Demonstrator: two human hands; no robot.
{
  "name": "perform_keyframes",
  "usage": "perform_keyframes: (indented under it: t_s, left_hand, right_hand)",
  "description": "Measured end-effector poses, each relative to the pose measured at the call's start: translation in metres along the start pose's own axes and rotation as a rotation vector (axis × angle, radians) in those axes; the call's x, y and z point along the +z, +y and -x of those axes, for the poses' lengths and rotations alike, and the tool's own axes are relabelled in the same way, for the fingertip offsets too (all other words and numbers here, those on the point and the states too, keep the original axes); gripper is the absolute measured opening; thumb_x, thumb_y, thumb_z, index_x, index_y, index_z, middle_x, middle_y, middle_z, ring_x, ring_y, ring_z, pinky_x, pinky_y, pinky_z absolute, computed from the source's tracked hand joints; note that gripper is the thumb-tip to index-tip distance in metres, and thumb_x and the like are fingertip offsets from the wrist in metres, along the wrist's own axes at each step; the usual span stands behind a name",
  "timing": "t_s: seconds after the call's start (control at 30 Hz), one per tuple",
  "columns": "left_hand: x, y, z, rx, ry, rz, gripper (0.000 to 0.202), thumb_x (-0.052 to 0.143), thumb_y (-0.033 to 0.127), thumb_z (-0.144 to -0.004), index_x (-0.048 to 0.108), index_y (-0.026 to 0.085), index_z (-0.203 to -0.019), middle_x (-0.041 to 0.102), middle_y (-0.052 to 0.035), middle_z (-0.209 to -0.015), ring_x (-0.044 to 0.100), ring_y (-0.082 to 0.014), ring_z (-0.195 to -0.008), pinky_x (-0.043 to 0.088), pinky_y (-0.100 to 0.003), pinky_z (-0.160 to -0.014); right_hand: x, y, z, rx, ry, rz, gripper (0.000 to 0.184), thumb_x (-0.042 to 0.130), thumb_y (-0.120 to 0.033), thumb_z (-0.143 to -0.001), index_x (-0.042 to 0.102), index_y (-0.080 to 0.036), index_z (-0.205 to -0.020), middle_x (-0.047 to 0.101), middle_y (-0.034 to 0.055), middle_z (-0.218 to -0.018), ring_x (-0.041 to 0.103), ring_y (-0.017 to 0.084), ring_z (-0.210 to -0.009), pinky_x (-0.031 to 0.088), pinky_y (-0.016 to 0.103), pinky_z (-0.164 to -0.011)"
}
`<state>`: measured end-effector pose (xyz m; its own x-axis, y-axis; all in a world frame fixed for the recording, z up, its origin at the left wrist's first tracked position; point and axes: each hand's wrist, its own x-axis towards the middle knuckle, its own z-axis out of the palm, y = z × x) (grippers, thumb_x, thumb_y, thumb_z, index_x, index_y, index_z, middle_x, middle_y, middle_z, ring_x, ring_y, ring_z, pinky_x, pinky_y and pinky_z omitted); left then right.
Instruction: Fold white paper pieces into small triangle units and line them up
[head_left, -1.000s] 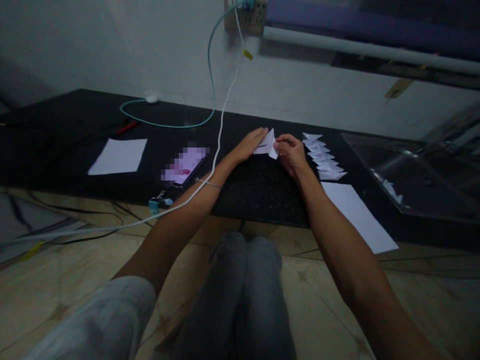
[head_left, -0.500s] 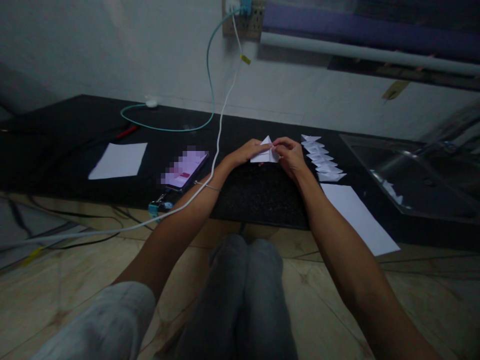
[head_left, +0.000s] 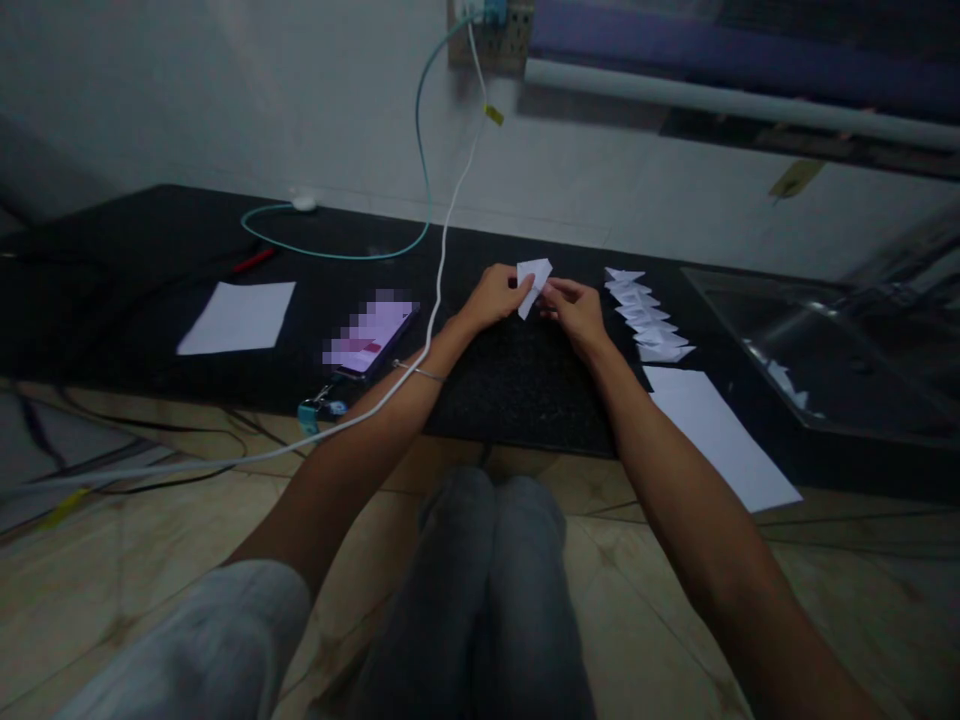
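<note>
A small piece of white folded paper (head_left: 538,272) is held just above the black counter. My left hand (head_left: 495,297) pinches it, with the thumb lying across its front. From the other side my right hand (head_left: 576,308) has its thumb and fingertips closed at the paper's right edge. To the right of that hand, several folded paper triangles (head_left: 646,318) lie overlapping in a row. A white paper sheet (head_left: 712,430) rests below the row, partly behind my right forearm.
On the black counter (head_left: 517,390), a phone (head_left: 371,340) lies beside my left forearm. Farther left are a white sheet (head_left: 240,318) and a red object (head_left: 255,261). A white cable (head_left: 441,260) crosses over my left forearm. The sink (head_left: 847,350) is at the right.
The folded paper has been turned: its point faced up before, and now its narrow end faces down. Both hands have shifted with it, the left thumb now across the paper.
</note>
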<state>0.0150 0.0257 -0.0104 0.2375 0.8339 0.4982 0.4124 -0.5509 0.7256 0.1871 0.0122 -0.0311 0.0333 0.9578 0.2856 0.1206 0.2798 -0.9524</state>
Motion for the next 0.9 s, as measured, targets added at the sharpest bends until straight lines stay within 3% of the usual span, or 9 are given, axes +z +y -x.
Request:
perform_keyframes:
  t_s: [0.13, 0.3, 0.4, 0.5, 0.6, 0.77, 0.9]
  left_hand:
    - [-0.002, 0.0, 0.002, -0.039, -0.071, 0.017, 0.028, 0.059, 0.027, -0.089, 0.064, 0.012, -0.066, 0.053, -0.0012, -0.056, 0.043, -0.0102, -0.053, 0.029, -0.024, -0.052]
    - [-0.008, 0.008, 0.009, -0.093, -0.313, 0.092, 0.028, 0.06, 0.031, -0.086, 0.065, 0.012, -0.065, 0.051, -0.0003, -0.053, 0.043, -0.0097, -0.048, 0.028, -0.024, -0.048]
    - [-0.006, 0.01, 0.01, -0.055, -0.379, 0.079, 0.027, 0.06, 0.031, -0.085, 0.065, 0.012, -0.066, 0.054, -0.0007, -0.055, 0.045, -0.0098, -0.049, 0.029, -0.024, -0.049]
    - [-0.002, 0.009, 0.009, -0.054, -0.363, 0.081, 0.026, 0.06, 0.03, -0.085, 0.064, 0.012, -0.066, 0.056, -0.0015, -0.057, 0.047, -0.01, -0.05, 0.032, -0.023, -0.049]
    - [0.001, 0.012, 0.008, -0.159, -0.277, 0.064, 0.024, 0.059, 0.025, -0.085, 0.065, 0.011, -0.067, 0.06, -0.0037, -0.057, 0.051, -0.0105, -0.051, 0.037, -0.023, -0.051]
    - [0.002, 0.015, 0.008, -0.205, -0.195, -0.003, 0.018, 0.059, 0.019, -0.082, 0.066, 0.01, -0.068, 0.062, -0.0062, -0.058, 0.055, -0.0126, -0.053, 0.042, -0.024, -0.055]
    - [0.003, 0.014, 0.007, -0.223, -0.178, -0.026, 0.018, 0.059, 0.02, -0.081, 0.067, 0.009, -0.07, 0.063, -0.0073, -0.059, 0.057, -0.015, -0.055, 0.044, -0.026, -0.057]
  right_hand:
    - [0.005, -0.002, 0.004, -0.007, -0.003, 0.02, 0.032, 0.074, -0.039, -0.074, 0.072, -0.017, -0.097, 0.075, 0.0075, -0.083, 0.071, 0.023, -0.077, 0.062, 0.043, -0.076]
    - [0.001, -0.002, 0.002, -0.093, 0.07, 0.118, 0.035, 0.074, -0.035, -0.072, 0.074, -0.015, -0.1, 0.077, 0.0116, -0.092, 0.072, 0.027, -0.084, 0.059, 0.049, -0.083]
    - [-0.001, -0.003, 0.002, -0.177, 0.062, 0.185, 0.032, 0.073, -0.035, -0.074, 0.075, -0.016, -0.099, 0.077, 0.0116, -0.099, 0.072, 0.029, -0.092, 0.057, 0.05, -0.09]
    - [-0.002, -0.004, 0.002, -0.263, 0.059, 0.286, 0.027, 0.071, -0.035, -0.078, 0.076, -0.018, -0.098, 0.077, 0.0112, -0.103, 0.071, 0.029, -0.1, 0.054, 0.05, -0.098]
    - [-0.001, -0.003, 0.003, -0.297, 0.076, 0.388, 0.026, 0.071, -0.034, -0.08, 0.076, -0.018, -0.1, 0.076, 0.0121, -0.109, 0.069, 0.03, -0.11, 0.049, 0.05, -0.105]
    - [0.003, -0.003, 0.005, -0.339, -0.019, 0.474, 0.028, 0.067, -0.035, -0.084, 0.074, -0.02, -0.107, 0.074, 0.0116, -0.117, 0.066, 0.029, -0.115, 0.048, 0.049, -0.106]
    - [0.004, -0.007, 0.008, -0.381, 0.02, 0.509, 0.029, 0.068, -0.036, -0.083, 0.072, -0.02, -0.107, 0.073, 0.0114, -0.117, 0.065, 0.03, -0.113, 0.049, 0.049, -0.104]
